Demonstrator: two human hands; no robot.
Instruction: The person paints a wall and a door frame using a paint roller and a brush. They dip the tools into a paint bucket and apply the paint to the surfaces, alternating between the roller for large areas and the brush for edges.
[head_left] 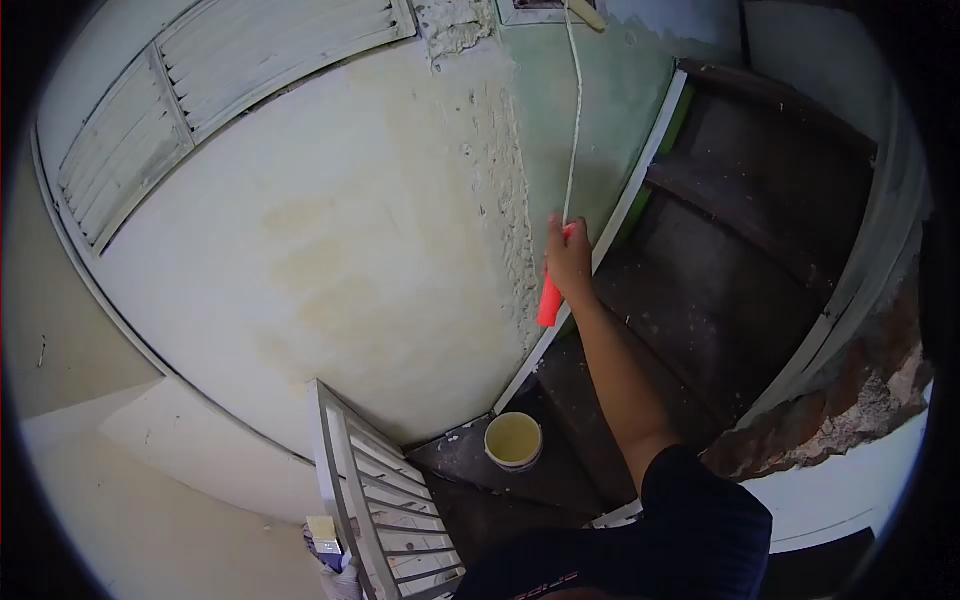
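My right hand (569,262) is closed around the red-pink handle (549,302) of a paint roller. A long, thin white rod (577,110) runs up from the handle along the green wall. At its top is a small, pale roller head (587,14), close to the frame of a small opening (540,14) at the picture's upper edge. Below my arm, a white bucket (514,441) with pale yellowish contents stands on a dark stair tread. My left hand is out of sight.
Dark stairs (700,250) climb to the right behind a white edge strip. A white railing (395,500) stands at lower left, a paintbrush (324,535) beside it. The white wall (350,250) has yellowish patches and a rough strip (500,170). Broken brickwork (850,410) lies right.
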